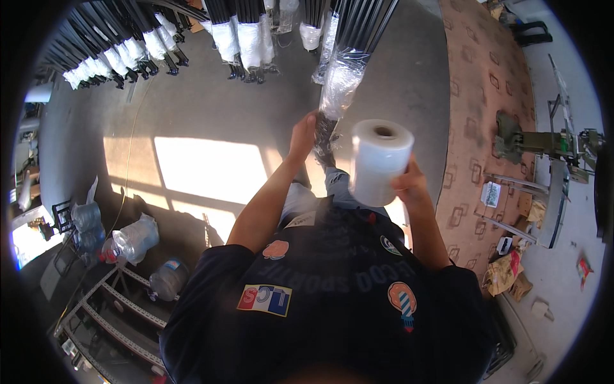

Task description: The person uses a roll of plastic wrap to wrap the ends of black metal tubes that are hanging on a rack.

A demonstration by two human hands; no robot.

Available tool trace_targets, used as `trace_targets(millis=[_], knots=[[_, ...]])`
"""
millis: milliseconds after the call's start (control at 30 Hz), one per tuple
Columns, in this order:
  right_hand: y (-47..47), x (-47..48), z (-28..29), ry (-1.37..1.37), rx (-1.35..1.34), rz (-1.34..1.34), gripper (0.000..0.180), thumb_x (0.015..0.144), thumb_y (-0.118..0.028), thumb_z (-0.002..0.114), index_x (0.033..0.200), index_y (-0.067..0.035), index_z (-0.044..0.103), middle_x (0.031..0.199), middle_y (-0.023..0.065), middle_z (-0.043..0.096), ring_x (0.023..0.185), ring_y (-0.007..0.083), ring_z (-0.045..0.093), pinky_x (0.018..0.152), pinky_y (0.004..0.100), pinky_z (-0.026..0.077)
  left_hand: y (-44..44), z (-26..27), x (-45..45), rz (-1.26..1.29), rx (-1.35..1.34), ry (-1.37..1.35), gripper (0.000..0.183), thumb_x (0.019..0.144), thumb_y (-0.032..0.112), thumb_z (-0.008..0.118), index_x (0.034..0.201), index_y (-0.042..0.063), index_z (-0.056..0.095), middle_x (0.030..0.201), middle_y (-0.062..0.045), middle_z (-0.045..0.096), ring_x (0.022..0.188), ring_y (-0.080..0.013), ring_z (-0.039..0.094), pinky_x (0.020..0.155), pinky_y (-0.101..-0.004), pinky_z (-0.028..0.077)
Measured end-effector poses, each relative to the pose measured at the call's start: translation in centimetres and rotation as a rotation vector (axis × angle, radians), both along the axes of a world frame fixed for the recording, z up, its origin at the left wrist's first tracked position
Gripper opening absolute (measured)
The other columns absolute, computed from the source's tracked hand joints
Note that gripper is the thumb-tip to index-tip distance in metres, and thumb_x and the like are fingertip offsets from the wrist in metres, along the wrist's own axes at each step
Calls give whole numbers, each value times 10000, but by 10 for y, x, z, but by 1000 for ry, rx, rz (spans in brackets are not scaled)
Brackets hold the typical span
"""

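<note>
In my right hand [411, 185] is a thick roll of clear stretch film [381, 165], tilted so that the open end of its core faces up. Just left of it, a bundle of long black rods [357, 26] slants down towards me. Shiny clear film wrap [343, 79] covers the bundle's near part. My left hand [303, 137] grips the side of the bundle's near end, where dark, ragged-looking material [326, 132] shows below the wrap. Some of the left fingertips are hidden behind the bundle.
More film-wrapped rod bundles [249, 43] stand ahead, with a long row [120, 55] at the left. Large plastic water bottles [136, 237] and a slotted metal frame [115, 307] lie at the lower left. A patterned pink floor covering [472, 96] runs along the right, beside a metal stand [551, 201].
</note>
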State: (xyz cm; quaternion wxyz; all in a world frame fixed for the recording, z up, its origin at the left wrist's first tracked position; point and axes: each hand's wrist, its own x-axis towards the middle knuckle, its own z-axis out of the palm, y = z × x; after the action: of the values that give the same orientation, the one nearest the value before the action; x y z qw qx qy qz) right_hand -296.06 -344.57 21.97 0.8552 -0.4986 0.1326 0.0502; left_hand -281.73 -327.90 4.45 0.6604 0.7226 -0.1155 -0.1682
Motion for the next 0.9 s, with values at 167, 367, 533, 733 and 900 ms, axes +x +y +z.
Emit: trace_targets(millis=[167, 367, 533, 733, 900], knots=[[-43, -33, -9, -56, 26, -317, 684, 575, -258, 620, 1153, 32, 398, 1031, 131, 529, 941, 240, 524, 825, 325, 411, -7, -15, 0, -13, -279, 180, 360, 904, 268, 341, 1069, 22, 545, 930, -119, 620, 919, -195, 568, 826, -284, 395], [-47, -50, -22, -30, 203, -476, 689, 604, -286, 630, 1172, 23, 392, 1061, 132, 512, 984, 263, 501, 866, 349, 390, -20, -69, -1, -451, -26, 50, 318, 880, 264, 417, 1035, 22, 553, 918, -96, 615, 900, -179, 560, 784, -294, 424], [-61, -65, -47, -5, 245, -497, 665, 615, -271, 617, 1173, 13, 395, 1080, 125, 507, 992, 263, 497, 875, 351, 383, -21, -64, -9, -739, 257, -45, 295, 854, 229, 479, 1017, -3, 561, 877, -69, 592, 755, -133, 540, 697, -302, 446], [-65, -52, -69, -9, 336, -480, 650, 609, -251, 610, 1162, 21, 404, 1057, 123, 525, 990, 250, 504, 869, 338, 386, -54, -83, 21, -725, 270, 423, 387, 835, 327, 486, 1127, 72, 480, 983, -143, 578, 953, -262, 538, 815, -358, 416], [-73, -22, -92, 13, 368, -483, 648, 634, -224, 600, 1187, 28, 374, 1076, 141, 522, 1000, 271, 509, 891, 363, 388, -101, -81, 48, 115, -349, 1436, 681, 802, 390, 545, 1299, 60, 218, 1123, -197, 479, 1052, -287, 463, 864, -406, 399]])
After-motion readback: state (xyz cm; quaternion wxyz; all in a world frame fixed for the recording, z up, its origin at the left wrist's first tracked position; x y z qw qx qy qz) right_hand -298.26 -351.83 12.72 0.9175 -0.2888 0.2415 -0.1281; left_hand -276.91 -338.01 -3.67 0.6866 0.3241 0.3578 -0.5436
